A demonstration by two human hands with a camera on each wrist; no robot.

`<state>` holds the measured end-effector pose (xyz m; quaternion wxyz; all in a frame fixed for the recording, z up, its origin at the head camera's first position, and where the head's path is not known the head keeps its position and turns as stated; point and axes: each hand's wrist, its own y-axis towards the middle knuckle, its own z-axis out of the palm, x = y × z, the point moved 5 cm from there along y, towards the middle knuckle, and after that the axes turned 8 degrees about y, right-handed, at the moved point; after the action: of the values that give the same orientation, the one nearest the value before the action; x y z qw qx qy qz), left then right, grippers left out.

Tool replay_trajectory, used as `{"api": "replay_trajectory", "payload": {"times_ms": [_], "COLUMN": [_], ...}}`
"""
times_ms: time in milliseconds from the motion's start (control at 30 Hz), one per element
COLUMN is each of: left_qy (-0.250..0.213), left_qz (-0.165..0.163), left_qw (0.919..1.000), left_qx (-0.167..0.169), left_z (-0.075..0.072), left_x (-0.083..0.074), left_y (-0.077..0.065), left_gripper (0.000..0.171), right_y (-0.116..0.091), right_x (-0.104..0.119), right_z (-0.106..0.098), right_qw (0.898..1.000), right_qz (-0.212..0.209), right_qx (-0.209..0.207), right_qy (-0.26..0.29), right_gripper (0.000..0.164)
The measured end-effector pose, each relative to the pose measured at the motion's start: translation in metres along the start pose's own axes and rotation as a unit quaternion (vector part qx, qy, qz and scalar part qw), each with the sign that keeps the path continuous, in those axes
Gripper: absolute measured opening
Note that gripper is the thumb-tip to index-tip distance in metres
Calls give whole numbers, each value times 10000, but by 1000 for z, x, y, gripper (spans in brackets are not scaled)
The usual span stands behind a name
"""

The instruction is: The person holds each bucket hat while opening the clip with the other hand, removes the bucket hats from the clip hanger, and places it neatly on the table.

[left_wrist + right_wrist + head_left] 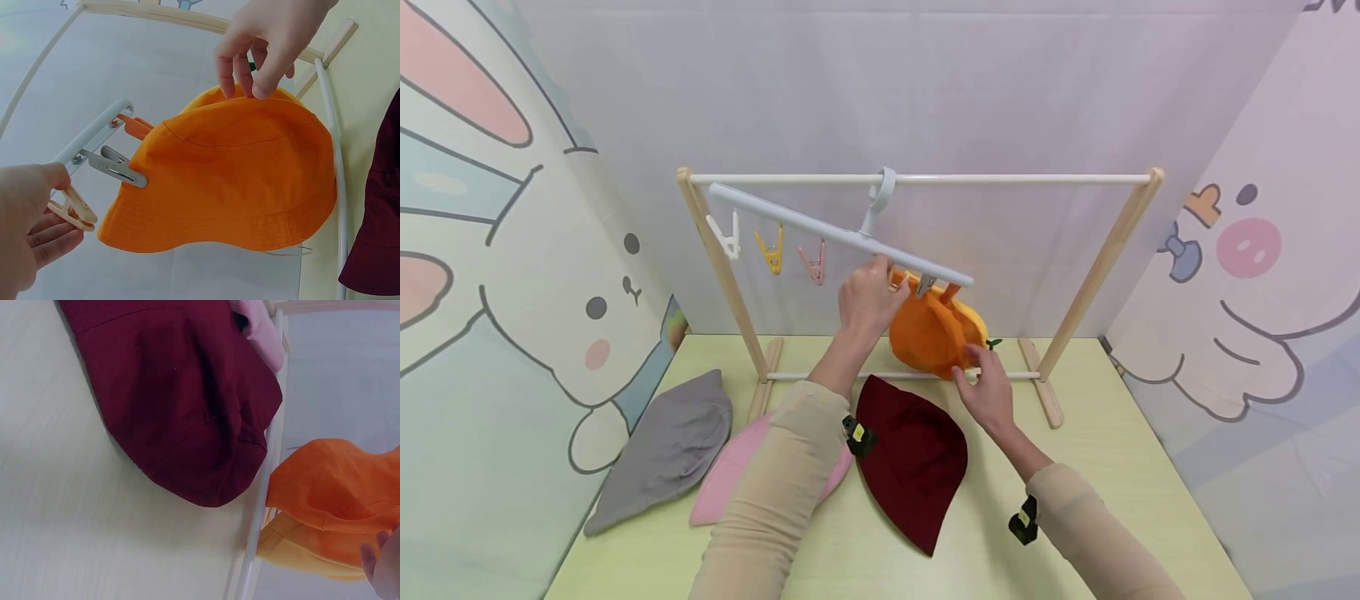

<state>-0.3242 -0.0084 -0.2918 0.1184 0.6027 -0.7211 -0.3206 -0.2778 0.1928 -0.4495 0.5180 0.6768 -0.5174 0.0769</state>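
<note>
My left hand (869, 302) pinches a beige clothes peg (75, 209) under the pale blue hanger bar (842, 233), beside the brim of an orange bucket hat (231, 181). A grey peg (115, 167) clamps the hat's edge, and an orange peg (134, 127) sits farther along the bar. Behind the orange hat shows a yellow hat (300, 549); a small green sprout (994, 342) sticks out there. With fingertips and thumb, my right hand (988, 390) pinches the orange hat's crown. White (727, 237), yellow (771, 250) and pink (813, 262) pegs hang on the bar's left half.
The hanger's hook loops over the white top rail (1030, 179) of a wooden-legged rack (1093, 275). On the pale table (1120, 500) lie a maroon bucket hat (913, 458), a pink hat (730, 475) partly behind my left arm, and a grey hat (666, 450).
</note>
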Motion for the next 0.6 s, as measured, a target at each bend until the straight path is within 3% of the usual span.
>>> {"api": "replay_trajectory", "payload": {"times_ms": [333, 600], "left_qy": [46, 37], "left_qz": [33, 50], "left_qw": [10000, 10000], "left_qx": [-72, -57], "left_z": [0, -1], "left_x": [0, -1], "left_y": [1, 0], "left_gripper": [21, 22], "right_y": [9, 19], "right_x": [2, 6], "right_z": [0, 0], "right_qw": [10000, 9998], "right_qz": [38, -69], "right_qx": [-72, 100], "right_qy": [-31, -137], "right_gripper": [47, 54]}}
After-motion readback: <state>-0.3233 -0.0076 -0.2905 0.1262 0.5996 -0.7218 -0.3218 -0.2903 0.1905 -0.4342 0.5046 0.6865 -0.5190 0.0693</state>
